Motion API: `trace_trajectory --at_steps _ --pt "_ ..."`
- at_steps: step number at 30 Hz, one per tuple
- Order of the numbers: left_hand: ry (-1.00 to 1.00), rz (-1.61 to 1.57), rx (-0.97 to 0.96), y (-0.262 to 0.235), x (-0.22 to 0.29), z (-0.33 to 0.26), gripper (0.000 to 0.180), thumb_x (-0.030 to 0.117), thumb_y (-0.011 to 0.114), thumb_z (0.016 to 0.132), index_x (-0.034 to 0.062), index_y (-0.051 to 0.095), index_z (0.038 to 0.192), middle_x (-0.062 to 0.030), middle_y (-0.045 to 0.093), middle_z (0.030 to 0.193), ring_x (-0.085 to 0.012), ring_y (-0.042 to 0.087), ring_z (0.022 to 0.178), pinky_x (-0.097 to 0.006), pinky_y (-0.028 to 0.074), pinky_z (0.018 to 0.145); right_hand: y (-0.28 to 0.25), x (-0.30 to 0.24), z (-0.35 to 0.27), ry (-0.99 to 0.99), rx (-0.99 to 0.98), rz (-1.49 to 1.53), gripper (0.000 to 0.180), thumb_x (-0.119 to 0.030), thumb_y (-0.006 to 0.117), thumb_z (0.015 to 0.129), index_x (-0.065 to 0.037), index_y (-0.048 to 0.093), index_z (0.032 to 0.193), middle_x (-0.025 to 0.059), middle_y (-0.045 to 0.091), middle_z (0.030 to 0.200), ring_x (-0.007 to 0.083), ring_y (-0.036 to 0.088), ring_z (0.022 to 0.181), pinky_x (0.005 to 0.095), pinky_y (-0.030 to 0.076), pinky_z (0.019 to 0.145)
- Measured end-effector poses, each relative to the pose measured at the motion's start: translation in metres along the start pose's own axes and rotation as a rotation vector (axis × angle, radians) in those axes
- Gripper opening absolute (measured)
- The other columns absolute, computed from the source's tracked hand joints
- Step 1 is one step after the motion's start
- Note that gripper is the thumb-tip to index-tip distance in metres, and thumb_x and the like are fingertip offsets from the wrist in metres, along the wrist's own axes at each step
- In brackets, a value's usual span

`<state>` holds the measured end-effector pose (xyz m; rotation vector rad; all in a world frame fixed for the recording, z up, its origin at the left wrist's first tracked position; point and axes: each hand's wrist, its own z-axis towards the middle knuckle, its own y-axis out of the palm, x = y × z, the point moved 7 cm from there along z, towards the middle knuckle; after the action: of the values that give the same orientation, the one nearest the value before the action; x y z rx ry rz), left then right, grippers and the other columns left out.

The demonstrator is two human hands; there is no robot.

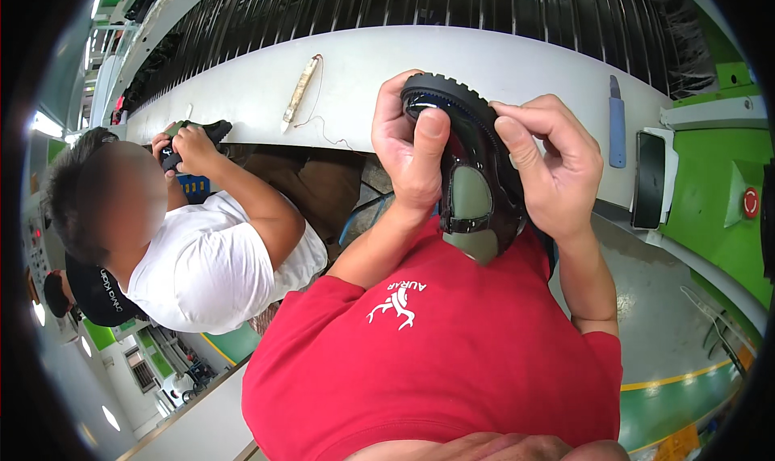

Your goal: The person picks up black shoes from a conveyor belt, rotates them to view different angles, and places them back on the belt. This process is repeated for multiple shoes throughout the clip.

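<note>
A glossy black shoe (pixel 466 142) with dull green panels and a thick ridged black sole is raised in front of my chest, at the near edge of the white worktop (pixel 517 61). My left hand (pixel 409 158) is closed around its toe end, thumb pressed on the shiny upper and fingers behind the sole. At the shoe's right side, my right hand (pixel 559 158) is closed in a pinch, with thumb and forefinger against the edge where sole and upper meet. Whatever lies between those two fingertips is too small to make out.
A pale, taped stick-like tool (pixel 300 92) with a thin thread lies left on the worktop. To the right are a blue-handled knife (pixel 617 130) and a phone (pixel 648 180). Metal rollers (pixel 387 5) run behind. A co-worker in white (pixel 214 259) handles another dark shoe (pixel 211 130).
</note>
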<state>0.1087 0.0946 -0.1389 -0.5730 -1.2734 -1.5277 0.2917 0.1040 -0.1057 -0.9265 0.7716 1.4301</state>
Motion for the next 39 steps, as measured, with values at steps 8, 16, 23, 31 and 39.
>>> trace_trajectory --at_steps 8,16,23,31,39 --pt "-0.122 -0.035 0.036 -0.009 -0.021 0.001 0.052 0.042 0.073 0.110 -0.0030 0.060 0.131 -0.0099 0.073 0.109 -0.0133 0.069 0.094 -0.029 0.059 0.084 0.001 -0.009 0.002 -0.022 -0.057 -0.118 0.029 -0.001 0.087 0.093 0.000 0.080 0.121 0.0086 0.074 0.089 0.0176 0.073 0.081 0.0301 0.058 0.074" --pt "-0.147 -0.181 0.154 -0.010 -0.016 0.023 0.038 0.035 0.071 0.111 0.0000 0.062 0.121 -0.0099 0.075 0.105 -0.0142 0.073 0.089 -0.030 0.062 0.081 -0.003 -0.031 -0.025 -0.322 -0.313 -0.283 0.093 -0.036 0.104 0.068 -0.008 0.068 0.149 0.0227 0.055 0.152 0.0413 0.060 0.137 0.0510 0.054 0.110" --pt "-0.109 -0.040 -0.239 0.022 0.023 0.039 0.084 0.004 0.096 0.084 0.0036 0.049 0.153 -0.0244 0.081 0.117 -0.0277 0.082 0.105 -0.040 0.066 0.096 -0.026 -0.034 -0.042 -0.551 -0.107 -0.504 0.055 -0.022 0.089 0.085 -0.004 0.073 0.135 0.0213 0.075 0.131 0.0382 0.066 0.120 0.0494 0.055 0.100" --pt "0.070 0.209 -0.436 0.030 0.038 0.044 0.038 0.002 0.089 0.089 -0.0044 0.068 0.120 -0.0271 0.080 0.114 -0.0361 0.082 0.106 -0.047 0.068 0.095 -0.039 -0.047 -0.046 -0.548 -0.077 -0.561 0.042 -0.018 0.082 0.091 -0.003 0.076 0.129 0.0181 0.081 0.123 0.0318 0.065 0.106 0.0408 0.055 0.091" --pt "0.086 0.438 -0.407 0.018 -0.008 0.047 0.047 0.022 0.085 0.096 -0.0026 0.068 0.133 -0.0223 0.076 0.132 -0.0326 0.073 0.126 -0.047 0.056 0.113 -0.056 -0.078 0.010 -0.482 -0.245 -0.582 0.065 -0.019 0.101 0.064 -0.005 0.080 0.123 0.0134 0.083 0.115 0.0311 0.067 0.091 0.0387 0.055 0.082"
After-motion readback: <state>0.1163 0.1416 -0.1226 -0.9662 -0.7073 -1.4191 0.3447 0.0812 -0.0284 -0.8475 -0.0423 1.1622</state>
